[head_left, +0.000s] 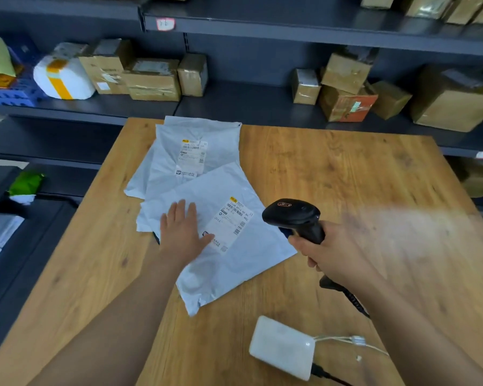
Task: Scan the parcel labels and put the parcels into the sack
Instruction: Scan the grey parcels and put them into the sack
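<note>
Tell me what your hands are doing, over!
Left hand flat on top parcel. Right hand grips scanner, aimed at label. Second parcel waiting behind. Nothing blocking.

Head cam, looks fwd/down, close over wooden table; shelves behind.

A wooden desk carries overlapping pale plastic parcels, labels up. Near its front edge lies a white box with cables plugged in.

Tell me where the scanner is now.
In the head view, the scanner is right of centre, held in the right hand, beside the near parcel.
</note>
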`<state>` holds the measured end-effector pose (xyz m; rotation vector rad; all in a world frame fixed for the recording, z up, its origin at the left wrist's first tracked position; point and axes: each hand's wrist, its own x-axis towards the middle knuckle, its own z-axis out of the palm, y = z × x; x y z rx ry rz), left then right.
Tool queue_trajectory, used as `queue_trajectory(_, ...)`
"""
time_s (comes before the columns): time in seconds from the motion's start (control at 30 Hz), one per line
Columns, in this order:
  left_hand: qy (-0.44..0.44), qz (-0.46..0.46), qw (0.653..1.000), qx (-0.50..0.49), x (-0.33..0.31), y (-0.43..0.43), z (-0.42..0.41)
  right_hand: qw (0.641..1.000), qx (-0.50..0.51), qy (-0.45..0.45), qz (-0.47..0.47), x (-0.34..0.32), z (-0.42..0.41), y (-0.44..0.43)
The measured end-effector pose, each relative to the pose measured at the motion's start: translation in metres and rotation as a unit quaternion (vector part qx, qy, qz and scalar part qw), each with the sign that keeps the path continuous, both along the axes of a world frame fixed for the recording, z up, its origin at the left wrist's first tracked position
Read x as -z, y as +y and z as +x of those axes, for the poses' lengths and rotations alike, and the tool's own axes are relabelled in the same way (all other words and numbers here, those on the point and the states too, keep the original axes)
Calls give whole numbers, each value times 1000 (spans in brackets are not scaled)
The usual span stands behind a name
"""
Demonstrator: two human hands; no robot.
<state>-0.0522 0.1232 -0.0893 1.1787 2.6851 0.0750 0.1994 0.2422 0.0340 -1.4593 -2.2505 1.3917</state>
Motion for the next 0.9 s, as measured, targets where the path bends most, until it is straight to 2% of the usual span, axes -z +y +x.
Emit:
queue_trajectory(0.2, -34, -100, 994, -11, -9, 56, -48, 1000, 21, -7, 11, -2, -2, 5)
queue_trajectory(0.27, -55, -105, 993, -21, -7, 68, -54, 999, 31, -12, 12, -3, -2, 9)
queue_trajectory(0.33, -34, -99, 994, -20, -6, 78, -55, 999, 40, -13, 3, -3, -1, 12)
queue_trajectory(0.4, -41, -66, 997, -1, -7, 83, -51, 999, 41, -16, 1, -3, -2, 14)
queue_trajectory(0.47, -114, 3, 993, -1, -12, 83, -43, 999, 40, -19, 8, -2, -2, 16)
queue_trajectory(0.53, -201, 85, 976, -28, -22, 75, -34, 999, 40, -23, 10, -2, -3, 17)
queue_trajectory(0.6, -325, 183, 924, -81, -34, 62, -25, 999, 42, -25, 14, -4, -3, 16)
queue_trajectory(0.67, -430, 279, 851, -117, -45, 45, -14, 999, 39, -18, 18, -8, -3, 13)
queue_trajectory(0.77, -498, 369, 769, -159, -52, 25, 6, 999, 36, 2, 11, -16, -4, 5)
queue_trajectory(0.9, -595, 406, 663, -203, -44, 6, 30, 998, 41, 30, -25, -20, -1, -8)
